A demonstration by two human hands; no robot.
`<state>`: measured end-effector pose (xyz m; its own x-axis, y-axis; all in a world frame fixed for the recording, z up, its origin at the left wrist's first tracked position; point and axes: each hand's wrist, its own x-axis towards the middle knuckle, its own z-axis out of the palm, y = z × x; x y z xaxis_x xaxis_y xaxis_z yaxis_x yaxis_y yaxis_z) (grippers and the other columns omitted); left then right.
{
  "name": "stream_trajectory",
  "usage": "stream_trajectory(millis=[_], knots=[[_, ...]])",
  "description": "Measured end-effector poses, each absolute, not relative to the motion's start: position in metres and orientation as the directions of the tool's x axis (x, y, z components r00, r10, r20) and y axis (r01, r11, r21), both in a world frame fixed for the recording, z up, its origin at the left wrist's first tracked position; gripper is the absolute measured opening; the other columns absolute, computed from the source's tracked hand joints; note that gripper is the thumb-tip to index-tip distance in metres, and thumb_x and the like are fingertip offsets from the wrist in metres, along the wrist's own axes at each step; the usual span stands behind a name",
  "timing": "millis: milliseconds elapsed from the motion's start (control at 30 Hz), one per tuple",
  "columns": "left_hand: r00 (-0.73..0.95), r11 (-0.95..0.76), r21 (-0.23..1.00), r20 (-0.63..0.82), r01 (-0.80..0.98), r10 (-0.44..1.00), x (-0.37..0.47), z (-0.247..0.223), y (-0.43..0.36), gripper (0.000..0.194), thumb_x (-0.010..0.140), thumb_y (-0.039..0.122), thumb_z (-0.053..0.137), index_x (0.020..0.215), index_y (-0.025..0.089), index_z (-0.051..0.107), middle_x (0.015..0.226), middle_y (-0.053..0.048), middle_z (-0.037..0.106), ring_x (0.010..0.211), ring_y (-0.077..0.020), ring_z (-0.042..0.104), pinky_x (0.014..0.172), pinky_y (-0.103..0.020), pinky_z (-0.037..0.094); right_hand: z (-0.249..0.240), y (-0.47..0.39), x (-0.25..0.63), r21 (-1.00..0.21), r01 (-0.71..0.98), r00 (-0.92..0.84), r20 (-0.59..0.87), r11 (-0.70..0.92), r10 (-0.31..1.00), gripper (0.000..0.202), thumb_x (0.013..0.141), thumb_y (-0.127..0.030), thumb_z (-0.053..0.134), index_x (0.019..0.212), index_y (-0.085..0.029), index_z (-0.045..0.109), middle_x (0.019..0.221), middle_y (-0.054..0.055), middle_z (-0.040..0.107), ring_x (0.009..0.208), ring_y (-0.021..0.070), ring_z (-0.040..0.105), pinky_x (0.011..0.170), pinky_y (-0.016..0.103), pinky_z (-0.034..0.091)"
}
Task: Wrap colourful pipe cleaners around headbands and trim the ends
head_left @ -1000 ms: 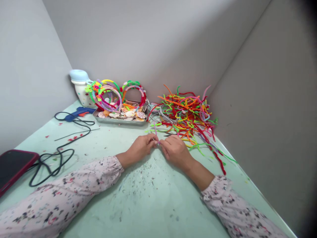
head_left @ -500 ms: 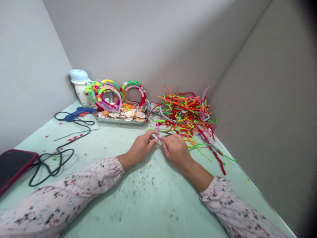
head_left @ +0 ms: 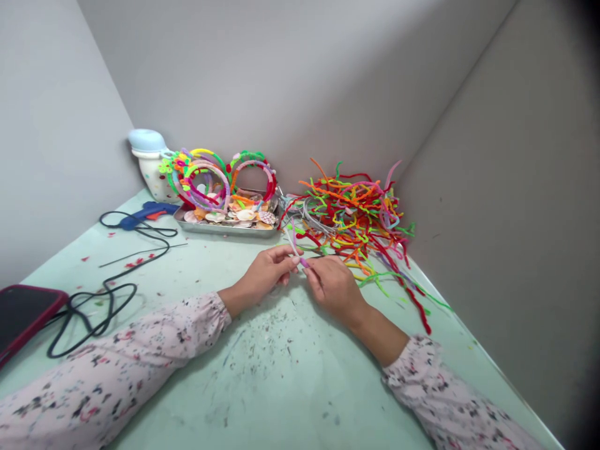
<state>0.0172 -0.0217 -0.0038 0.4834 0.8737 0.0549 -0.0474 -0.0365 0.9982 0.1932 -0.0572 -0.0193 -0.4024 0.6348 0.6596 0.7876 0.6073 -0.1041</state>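
Note:
Between my hands is a purple pipe cleaner (head_left: 304, 262), with a short coiled or wound part showing at the fingertips. A thin white strand (head_left: 291, 241) and a purple end rise from the same spot. My left hand (head_left: 269, 270) pinches them between thumb and fingers. Close beside it, my right hand (head_left: 335, 284) is closed on the purple part, its fingertips partly hidden under the knuckles. Just beyond the right hand spreads a tangled pile of colourful pipe cleaners (head_left: 356, 203).
At the back, a metal tray (head_left: 225, 230) holds shells and several fuzzy-wrapped hoops (head_left: 253, 159). A white cup with a blue lid (head_left: 157, 175) stands left of it. A blue glue gun (head_left: 145, 214), a black cable (head_left: 112, 287) and a phone (head_left: 28, 315) lie on the left.
The upright purple and white ends between my hands now lean left, and the white strand shows more. My left fingers have shifted their pinch; the right hand has barely moved.

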Motion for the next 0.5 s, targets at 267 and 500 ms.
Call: stream_trajectory(millis=[267, 500], knots=[[0.519, -0.047, 0.999, 0.03, 0.018, 0.854, 0.0166, -0.0031, -0.0215, 0.026, 0.08, 0.041, 0.057, 0.076, 0.015, 0.055, 0.051, 0.006, 0.048, 0.039, -0.0037, 0.034, 0.039, -0.018, 0.023, -0.0172, -0.0591, 0.1925, -0.164, 0.791, -0.413, 0.567, 0.589, 0.713, 0.017, 0.091, -0.02, 0.044, 0.089, -0.017, 0.061, 0.08, 0.006, 0.066, 0.078, 0.0182, 0.058, 0.082, 0.034, 0.039], [0.512, -0.13, 0.985, 0.052, 0.118, 0.857, 0.0174, -0.0087, -0.0206, 0.026, 0.082, 0.04, 0.053, 0.075, 0.016, 0.052, 0.05, 0.007, 0.045, 0.041, -0.005, 0.034, 0.042, -0.018, 0.025, -0.0159, -0.0598, 0.1907, -0.154, 0.815, -0.425, 0.495, 0.558, 0.758, 0.02, 0.091, -0.021, 0.043, 0.078, -0.018, 0.059, 0.072, 0.004, 0.062, 0.074, 0.0162, 0.055, 0.082, 0.032, 0.037]])
